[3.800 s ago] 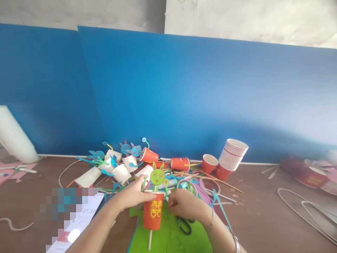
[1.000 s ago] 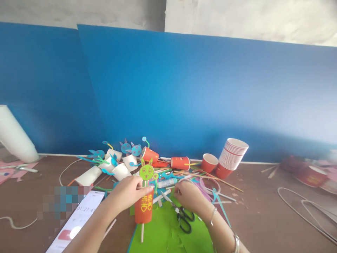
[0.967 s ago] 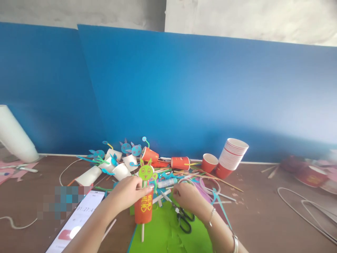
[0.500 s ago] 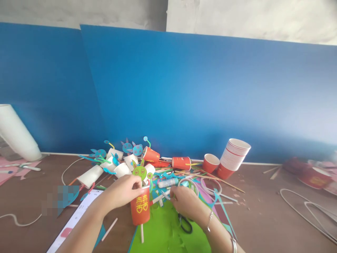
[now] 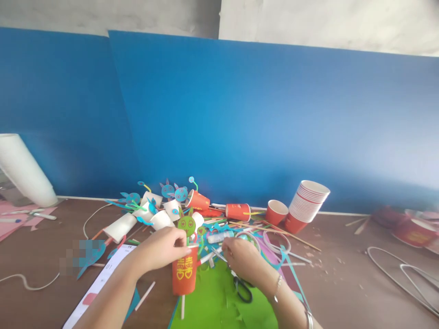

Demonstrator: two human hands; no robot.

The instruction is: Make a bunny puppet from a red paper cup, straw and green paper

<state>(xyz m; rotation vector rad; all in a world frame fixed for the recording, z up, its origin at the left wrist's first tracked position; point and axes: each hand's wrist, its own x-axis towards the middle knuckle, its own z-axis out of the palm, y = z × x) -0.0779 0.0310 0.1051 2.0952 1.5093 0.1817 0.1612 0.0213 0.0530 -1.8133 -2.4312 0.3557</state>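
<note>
My left hand (image 5: 168, 246) grips the rim of an upright red paper cup (image 5: 184, 274) with yellow characters on its side. A green paper rabbit head (image 5: 187, 225) with drawn eyes rises above the rim by my fingers. From under the cup a pale straw (image 5: 183, 308) sticks out. My right hand (image 5: 242, 260) is closed, fingertips together, to the right of the cup; whatever is in them is hidden. Beneath it lie black-handled scissors (image 5: 244, 292), partly covered by the hand. Green paper (image 5: 212, 306) spreads below both hands.
White cups (image 5: 120, 227) with blue paper pieces lie at the left behind a phone (image 5: 103, 283). A tall cup stack (image 5: 307, 205) leans at the back right beside a single red cup (image 5: 277, 212). Straws, paper scraps and a glue stick (image 5: 220, 236) crowd the middle.
The straw end under the cup has shifted slightly left and down, and the rabbit head has turned a little. Both hands keep nearly the same places; the whole view has shifted slightly.
</note>
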